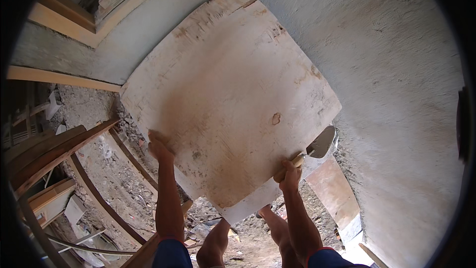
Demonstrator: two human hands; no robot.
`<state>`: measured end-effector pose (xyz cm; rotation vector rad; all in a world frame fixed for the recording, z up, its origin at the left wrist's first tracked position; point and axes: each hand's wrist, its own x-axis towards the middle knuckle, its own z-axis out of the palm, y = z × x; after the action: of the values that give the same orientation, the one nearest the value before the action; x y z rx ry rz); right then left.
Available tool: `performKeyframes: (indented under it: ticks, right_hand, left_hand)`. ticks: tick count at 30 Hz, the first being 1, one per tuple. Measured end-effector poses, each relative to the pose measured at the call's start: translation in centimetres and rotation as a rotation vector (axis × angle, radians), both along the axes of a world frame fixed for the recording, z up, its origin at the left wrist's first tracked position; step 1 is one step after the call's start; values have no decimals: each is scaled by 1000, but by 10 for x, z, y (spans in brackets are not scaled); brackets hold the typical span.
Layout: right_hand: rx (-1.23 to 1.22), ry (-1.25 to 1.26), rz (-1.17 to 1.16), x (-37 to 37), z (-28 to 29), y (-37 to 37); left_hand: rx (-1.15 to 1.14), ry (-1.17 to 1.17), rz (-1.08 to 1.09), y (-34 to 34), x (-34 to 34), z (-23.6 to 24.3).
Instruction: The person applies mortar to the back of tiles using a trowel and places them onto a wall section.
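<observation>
A large pale board (223, 84), scuffed and stained with brown patches, stands tilted in front of me and fills the middle of the head view. My left hand (159, 147) is closed on its left edge, thumb on the near face and the other fingers mostly hidden. At the board's lower right edge, my right hand (290, 174) wraps round the wooden handle of a trowel (321, 142). The metal blade points up and right beside the board. Whether my right fingers also grip the board, I cannot tell.
A rough grey plastered wall (396, 89) rises on the right. Wooden beams (64, 156) and planks lie on the left over rubble-strewn ground (94, 106). A wooden frame (89, 32) borders an opening at upper left. Another flat panel (337, 193) leans low by the right wall.
</observation>
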<state>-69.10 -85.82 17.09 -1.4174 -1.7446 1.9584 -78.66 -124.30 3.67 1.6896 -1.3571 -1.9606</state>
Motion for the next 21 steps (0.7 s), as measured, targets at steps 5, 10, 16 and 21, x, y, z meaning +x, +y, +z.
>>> performKeyframes:
  ticks: [5, 10, 16, 21]
  right_hand:
    - [133, -30, 126, 22, 78, 4]
    - [169, -101, 310, -13, 134, 9]
    - [560, -159, 737, -141, 153, 28]
    - [626, -64, 985, -262, 149, 37]
  left_hand:
    - [134, -80, 105, 21, 127, 58]
    - [296, -128, 340, 45, 250, 71]
    - [515, -143, 501, 154, 254, 114]
    - [633, 38, 848, 240, 193, 116]
